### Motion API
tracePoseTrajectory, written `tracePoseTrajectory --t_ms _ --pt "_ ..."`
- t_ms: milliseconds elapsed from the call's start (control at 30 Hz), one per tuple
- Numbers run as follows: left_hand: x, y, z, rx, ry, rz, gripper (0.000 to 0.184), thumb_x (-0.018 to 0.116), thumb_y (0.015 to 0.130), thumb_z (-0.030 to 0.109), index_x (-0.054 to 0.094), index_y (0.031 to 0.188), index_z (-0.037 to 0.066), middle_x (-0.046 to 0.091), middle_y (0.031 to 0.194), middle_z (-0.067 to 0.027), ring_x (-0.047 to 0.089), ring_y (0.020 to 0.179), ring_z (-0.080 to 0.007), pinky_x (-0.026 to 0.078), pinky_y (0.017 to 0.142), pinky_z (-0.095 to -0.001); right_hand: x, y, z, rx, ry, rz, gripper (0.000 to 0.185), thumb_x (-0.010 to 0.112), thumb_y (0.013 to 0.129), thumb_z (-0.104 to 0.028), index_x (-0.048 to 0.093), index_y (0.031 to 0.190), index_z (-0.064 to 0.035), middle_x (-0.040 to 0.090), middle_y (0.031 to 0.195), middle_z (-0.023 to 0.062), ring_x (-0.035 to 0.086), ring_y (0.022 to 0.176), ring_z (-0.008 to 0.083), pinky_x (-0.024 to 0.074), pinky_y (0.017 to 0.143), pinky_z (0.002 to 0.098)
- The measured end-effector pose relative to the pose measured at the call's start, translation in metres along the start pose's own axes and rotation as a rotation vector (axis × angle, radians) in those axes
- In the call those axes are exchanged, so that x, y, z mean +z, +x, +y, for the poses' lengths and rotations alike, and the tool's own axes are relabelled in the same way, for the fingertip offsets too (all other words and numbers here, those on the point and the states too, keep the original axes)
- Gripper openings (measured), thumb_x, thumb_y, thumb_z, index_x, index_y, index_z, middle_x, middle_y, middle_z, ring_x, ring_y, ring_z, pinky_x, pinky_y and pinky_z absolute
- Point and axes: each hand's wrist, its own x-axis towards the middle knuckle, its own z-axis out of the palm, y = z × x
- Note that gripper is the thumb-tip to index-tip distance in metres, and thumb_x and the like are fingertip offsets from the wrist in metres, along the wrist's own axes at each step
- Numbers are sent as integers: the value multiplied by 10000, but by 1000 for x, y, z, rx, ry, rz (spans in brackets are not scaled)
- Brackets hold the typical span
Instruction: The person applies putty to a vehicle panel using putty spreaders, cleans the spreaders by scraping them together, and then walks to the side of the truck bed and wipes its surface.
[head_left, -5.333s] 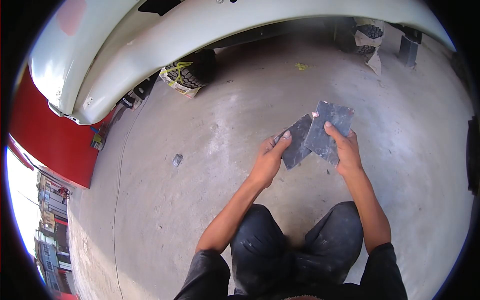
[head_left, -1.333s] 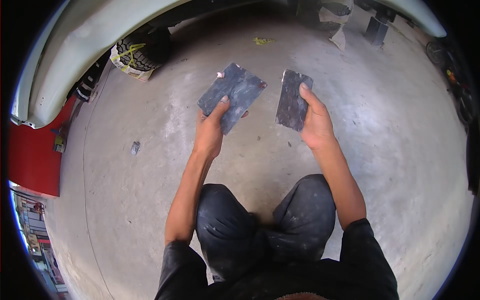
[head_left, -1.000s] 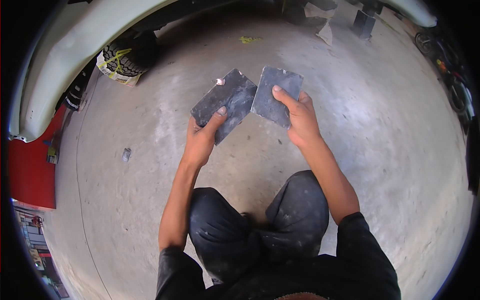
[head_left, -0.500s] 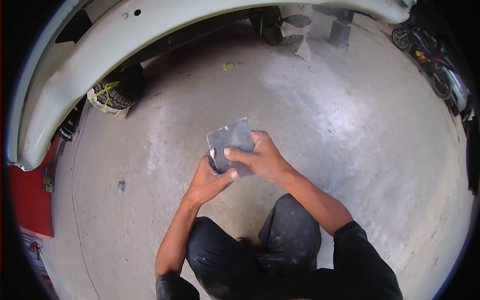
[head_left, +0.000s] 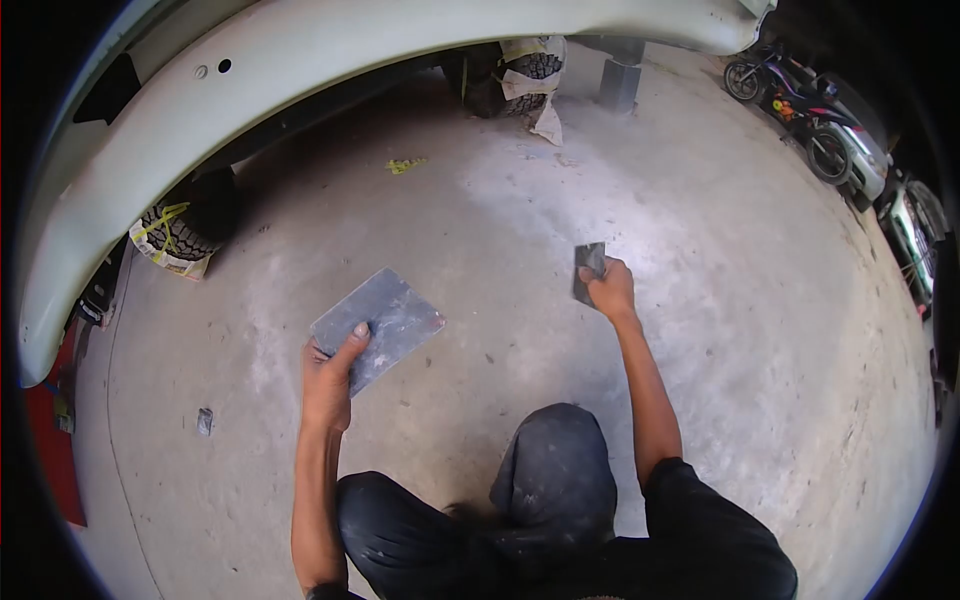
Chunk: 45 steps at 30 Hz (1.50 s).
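Observation:
My left hand (head_left: 328,385) grips a flat grey rectangular putty board (head_left: 392,308) by its near left edge, thumb lying on top. The board's face is smeared with pale residue, and a small reddish spot marks its right corner. Farther out to the right, my right hand (head_left: 614,290) is closed on a small dark putty spreader (head_left: 588,257), with the thumb pressed against its face. The spreader is held apart from the board, and both are above the concrete floor. The fingers behind each piece are mostly hidden.
A pale vehicle body panel (head_left: 300,60) arches across the top. Below it are tyres partly wrapped in paper, one at the left (head_left: 180,232) and one farther back (head_left: 530,85). A motorcycle (head_left: 790,110) stands at upper right. A small grey scrap (head_left: 205,421) lies on the floor.
My hands were together, with the board and spreader close to each other. Now they are wide apart: the board has moved left, the spreader right. The view has shifted to the right.

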Motion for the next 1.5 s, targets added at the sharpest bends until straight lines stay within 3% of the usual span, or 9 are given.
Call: tracePoseTrajectory --t_ms 133,233,433,633,833,967,1133,1333,1500 --pt "0 2 -3 -49 18 11 434 775 895 282 639 1168 -25 700 1003 -79 657 895 -154 513 857 -315 -13 -43 47 -171 -1031 394 215 683 883 -201 736 913 5 721 852 242 703 726 384 552 653 396" --pt "1 8 -9 -67 -17 -43 428 742 922 299 628 1175 -28 696 992 -84 662 855 -165 525 814 -322 10 -66 68 -108 -909 260 210 694 898 -197 737 889 9 748 826 165 707 684 297 532 646 373" --pt "4 11 -15 -65 60 -115 485 689 959 313 556 1245 -54 688 1042 -135 705 825 -228 554 804 -348 62 -49 9 113 -74 -6 181 752 901 -171 744 956 1 723 853 10 633 732 94 508 666 296" --pt "22 -15 -3 -93 -124 -129 568 575 1023 422 528 1378 -19 644 1253 -129 612 1146 -201 454 988 -333 126 -36 -101 133 268 -213 225 730 912 -140 704 1074 13 727 997 67 672 885 120 547 780 298" --pt "37 -31 20 173 -831 -533 861 607 934 603 392 1495 -15 449 1522 -178 411 1438 -299 270 1237 -492 174 -41 -123 24 352 -234 216 709 917 -128 683 1071 21 715 984 72 665 876 117 545 782 296" --pt "37 -31 4 186 -532 -493 1075 685 800 729 331 1552 47 342 1598 -165 298 1493 -342 150 1236 -626 187 -51 -101 -52 300 -101 183 694 919 -111 681 1041 25 705 952 57 637 837 92 524 748 283" --pt "22 -35 -18 69 -247 -415 1155 674 718 823 348 1547 87 414 1559 -87 367 1457 -243 256 1222 -479 185 -61 -86 -45 191 -171 174 703 913 -106 686 1016 34 704 898 41 627 781 85 518 720 272" --pt "11 -27 -22 11 -348 -507 1142 705 701 801 372 1530 90 458 1521 -79 425 1416 -247 298 1205 -476 191 -83 -103 -103 10 -396 184 719 907 -113 689 1010 37 708 884 42 638 794 86 524 713 268" --pt "14 -31 -23 38 -352 -453 1226 733 679 803 319 1553 51 418 1549 -94 381 1442 -245 276 1210 -425 185 -60 -98 54 217 -314 189 721 916 -109 693 1035 36 718 925 37 643 807 78 533 733 270"
